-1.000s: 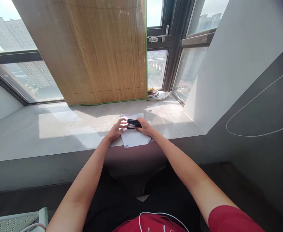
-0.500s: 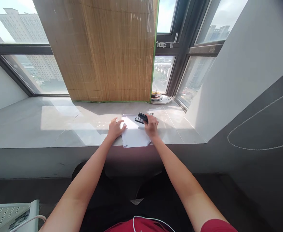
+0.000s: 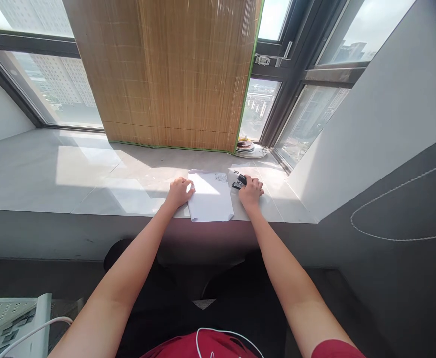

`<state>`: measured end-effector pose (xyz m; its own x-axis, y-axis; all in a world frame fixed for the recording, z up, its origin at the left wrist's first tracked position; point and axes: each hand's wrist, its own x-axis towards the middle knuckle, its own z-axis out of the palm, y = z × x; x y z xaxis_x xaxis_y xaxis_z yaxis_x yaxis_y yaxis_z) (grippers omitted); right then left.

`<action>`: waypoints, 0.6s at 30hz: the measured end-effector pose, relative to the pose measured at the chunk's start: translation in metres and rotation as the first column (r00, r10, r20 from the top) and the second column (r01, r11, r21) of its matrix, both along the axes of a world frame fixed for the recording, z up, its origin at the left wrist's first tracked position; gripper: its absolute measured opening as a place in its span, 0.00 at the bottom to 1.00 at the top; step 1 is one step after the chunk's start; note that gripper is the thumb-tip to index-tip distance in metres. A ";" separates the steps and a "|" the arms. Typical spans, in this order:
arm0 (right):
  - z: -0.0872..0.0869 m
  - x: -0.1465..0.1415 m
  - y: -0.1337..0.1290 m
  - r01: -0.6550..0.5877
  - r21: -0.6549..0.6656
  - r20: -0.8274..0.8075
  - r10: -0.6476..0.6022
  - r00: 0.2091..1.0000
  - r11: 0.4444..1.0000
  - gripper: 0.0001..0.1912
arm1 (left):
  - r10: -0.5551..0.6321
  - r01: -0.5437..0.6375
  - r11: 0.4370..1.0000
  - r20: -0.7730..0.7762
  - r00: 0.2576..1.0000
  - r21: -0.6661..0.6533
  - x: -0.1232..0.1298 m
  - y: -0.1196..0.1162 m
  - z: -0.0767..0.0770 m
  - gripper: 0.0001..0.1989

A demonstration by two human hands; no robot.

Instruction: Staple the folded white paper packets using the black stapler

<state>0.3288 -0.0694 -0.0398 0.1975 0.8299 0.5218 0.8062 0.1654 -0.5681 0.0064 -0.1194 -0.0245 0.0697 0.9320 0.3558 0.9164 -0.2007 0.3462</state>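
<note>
A white sheet of paper (image 3: 211,201) lies on the windowsill, with its near edge at the sill's front. Dark printing or writing shows at its top right, and its near corners curl a little. My left hand (image 3: 179,193) is at the paper's left edge, thumb and fingertips closed together on it. To the right of the paper, my right hand (image 3: 252,193) is wrapped round a black stapler (image 3: 241,179), whose jaws point left and stand apart. The stapler rests on or just above the sill; which, I cannot tell. A tiny dark piece (image 3: 236,172) lies just beyond it.
Beyond the paper a bamboo blind (image 3: 165,79) hangs down to the windowsill (image 3: 87,171). A stack of plates (image 3: 250,148) stands by the window corner. A beaded cord (image 3: 367,199) loops at the right wall. At lower left is a white perforated rack (image 3: 12,323) with a cable.
My right hand has moved right with the stapler, off the paper, uncovering the printed corner. My left hand's fingers have drawn together at the paper's left edge. The view has shifted slightly.
</note>
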 end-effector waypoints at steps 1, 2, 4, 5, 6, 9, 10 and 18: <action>0.001 -0.002 0.000 -0.033 -0.021 0.031 0.033 0.999 0.999 0.26 | 0.002 -0.002 1.000 -0.006 1.000 0.002 0.000 0.000 0.000 0.13; 0.003 -0.003 -0.001 -0.067 -0.043 0.059 0.070 0.996 0.997 0.27 | 0.005 -0.005 1.000 -0.014 1.000 0.005 0.000 0.000 0.001 0.14; 0.005 -0.005 -0.001 -0.128 -0.076 0.095 0.135 0.986 0.989 0.29 | 0.009 -0.009 1.000 -0.035 0.999 0.008 0.001 0.000 0.001 0.15; 0.006 -0.005 -0.001 -0.154 -0.081 0.100 0.161 0.982 0.985 0.29 | 0.007 -0.006 1.000 -0.044 0.999 0.010 0.001 0.000 0.002 0.16; 0.007 -0.004 -0.001 -0.177 -0.077 0.098 0.184 0.978 0.981 0.29 | 0.001 0.000 1.000 -0.048 0.999 0.012 0.001 -0.001 0.002 0.15; 0.007 -0.004 -0.001 -0.251 -0.062 0.088 0.256 0.963 0.966 0.28 | -0.017 0.018 1.000 -0.046 0.999 0.025 0.001 -0.001 0.002 0.14; 0.008 -0.004 -0.002 -0.269 -0.065 0.093 0.274 0.957 0.961 0.28 | -0.017 0.019 0.999 -0.043 0.999 0.030 0.000 -0.002 0.003 0.14; 0.016 -0.009 -0.008 -0.285 -0.010 0.080 0.285 0.955 0.958 0.26 | -0.003 0.005 0.995 -0.020 1.000 0.102 0.008 -0.003 0.013 0.12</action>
